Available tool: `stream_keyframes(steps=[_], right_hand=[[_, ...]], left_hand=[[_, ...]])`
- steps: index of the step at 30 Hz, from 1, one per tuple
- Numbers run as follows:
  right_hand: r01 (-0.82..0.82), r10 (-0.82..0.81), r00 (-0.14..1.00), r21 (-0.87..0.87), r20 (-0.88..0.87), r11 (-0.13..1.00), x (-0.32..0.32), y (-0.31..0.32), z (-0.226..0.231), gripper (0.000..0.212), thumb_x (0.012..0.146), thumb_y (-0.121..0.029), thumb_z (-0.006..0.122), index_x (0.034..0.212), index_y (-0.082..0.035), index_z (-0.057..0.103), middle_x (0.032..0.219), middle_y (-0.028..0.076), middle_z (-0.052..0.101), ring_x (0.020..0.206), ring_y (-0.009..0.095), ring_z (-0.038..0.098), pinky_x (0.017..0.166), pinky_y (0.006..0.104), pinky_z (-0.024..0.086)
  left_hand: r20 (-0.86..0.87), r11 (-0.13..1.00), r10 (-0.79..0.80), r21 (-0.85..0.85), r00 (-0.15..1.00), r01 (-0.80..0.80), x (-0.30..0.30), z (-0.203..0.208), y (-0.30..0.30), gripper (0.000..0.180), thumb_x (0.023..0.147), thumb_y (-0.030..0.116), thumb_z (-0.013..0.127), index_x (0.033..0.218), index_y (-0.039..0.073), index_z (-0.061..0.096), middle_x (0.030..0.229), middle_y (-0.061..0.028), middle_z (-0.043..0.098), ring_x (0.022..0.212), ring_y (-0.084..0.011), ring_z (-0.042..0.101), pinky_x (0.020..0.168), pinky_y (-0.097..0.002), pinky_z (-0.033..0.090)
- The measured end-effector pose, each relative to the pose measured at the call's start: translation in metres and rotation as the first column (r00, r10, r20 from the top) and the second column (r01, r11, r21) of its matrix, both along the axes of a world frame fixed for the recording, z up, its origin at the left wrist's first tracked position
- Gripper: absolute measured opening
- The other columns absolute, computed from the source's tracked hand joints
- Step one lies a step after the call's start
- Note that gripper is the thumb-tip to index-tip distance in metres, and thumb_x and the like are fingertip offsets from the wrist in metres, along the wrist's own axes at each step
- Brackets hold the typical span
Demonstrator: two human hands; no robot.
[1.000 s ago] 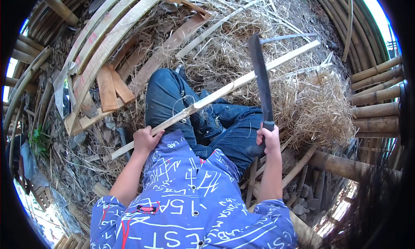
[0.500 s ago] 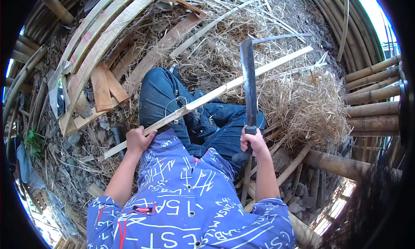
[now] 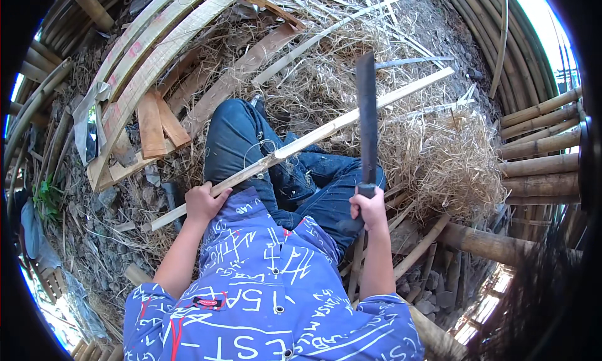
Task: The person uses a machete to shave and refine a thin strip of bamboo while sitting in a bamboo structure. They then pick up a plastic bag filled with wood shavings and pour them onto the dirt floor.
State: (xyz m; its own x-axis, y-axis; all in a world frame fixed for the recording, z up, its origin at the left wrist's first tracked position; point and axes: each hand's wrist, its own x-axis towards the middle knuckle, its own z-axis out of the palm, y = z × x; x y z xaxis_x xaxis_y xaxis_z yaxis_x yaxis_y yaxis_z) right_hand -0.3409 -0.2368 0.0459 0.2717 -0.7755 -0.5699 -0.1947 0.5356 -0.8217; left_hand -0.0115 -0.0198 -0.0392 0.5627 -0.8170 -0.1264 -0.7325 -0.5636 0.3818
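Observation:
A long, pale bamboo strip [image 3: 313, 140] lies slantwise across my bent legs, its far end up to the right. My left hand [image 3: 207, 202] is closed round it near its lower left end. In my right hand [image 3: 371, 209] is the handle of a machete, and its dark blade [image 3: 367, 119] points away from me. The blade crosses over the strip's far half; I cannot tell whether the two touch. Beside the blade's upper part a thin pale sliver [image 3: 414, 62] stretches to the right.
Curly bamboo shavings [image 3: 461, 163] are heaped at the right and beyond my legs. Long pale planks [image 3: 160, 53] and short brown wood pieces [image 3: 150, 126] lie at the left. A hammer-like dark tool [image 3: 170, 198] lies by my left hand. Stacked bamboo poles [image 3: 542, 144] stand at the right.
The machete's blade has turned, showing a broader dark side, and its tip has shifted slightly right. My left hand keeps its hold on the bamboo strip. The whole view has shifted slightly.

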Motion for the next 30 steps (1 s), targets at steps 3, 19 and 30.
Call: stream_keyframes(steps=[3, 19, 30], right_hand=[[0.055, -0.052, 0.997, -0.040, 0.056, 0.998, -0.005, -0.008, 0.001, 0.014, 0.070, 0.006, 0.061, 0.071, -0.002, 0.050, 0.052, 0.005, 0.050, 0.037, 0.013, 0.047, 0.036, 0.0273, 0.039], [-0.062, 0.046, 0.995, 0.180, 0.093, 0.982, 0.015, 0.012, -0.010, 0.013, 0.069, 0.004, 0.060, 0.073, -0.003, 0.049, 0.054, 0.004, 0.048, 0.038, 0.014, 0.048, 0.036, 0.0273, 0.038], [-0.305, 0.283, 0.952, 0.350, 0.114, 0.886, 0.019, 0.026, -0.036, 0.016, 0.070, 0.007, 0.059, 0.074, -0.004, 0.047, 0.052, 0.004, 0.048, 0.038, 0.015, 0.048, 0.037, 0.0290, 0.038]], left_hand=[[-0.008, 0.999, 0.005, -0.044, 1.000, -0.006, -0.001, 0.003, -0.002, 0.061, 0.074, 0.062, 0.063, 0.057, 0.004, 0.053, 0.054, -0.0178, 0.056, 0.054, -0.0379, 0.059, 0.055, -0.0460, 0.046], [-0.059, 0.995, 0.070, 0.075, 0.996, -0.065, -0.002, 0.013, -0.012, 0.070, 0.070, 0.069, 0.061, 0.059, 0.000, 0.060, 0.058, -0.0224, 0.059, 0.060, -0.0382, 0.062, 0.058, -0.0446, 0.050], [-0.059, 0.994, 0.072, 0.086, 0.996, -0.067, -0.001, 0.011, -0.011, 0.071, 0.071, 0.069, 0.060, 0.056, 0.000, 0.058, 0.057, -0.0227, 0.058, 0.059, -0.0394, 0.061, 0.058, -0.0455, 0.049]])
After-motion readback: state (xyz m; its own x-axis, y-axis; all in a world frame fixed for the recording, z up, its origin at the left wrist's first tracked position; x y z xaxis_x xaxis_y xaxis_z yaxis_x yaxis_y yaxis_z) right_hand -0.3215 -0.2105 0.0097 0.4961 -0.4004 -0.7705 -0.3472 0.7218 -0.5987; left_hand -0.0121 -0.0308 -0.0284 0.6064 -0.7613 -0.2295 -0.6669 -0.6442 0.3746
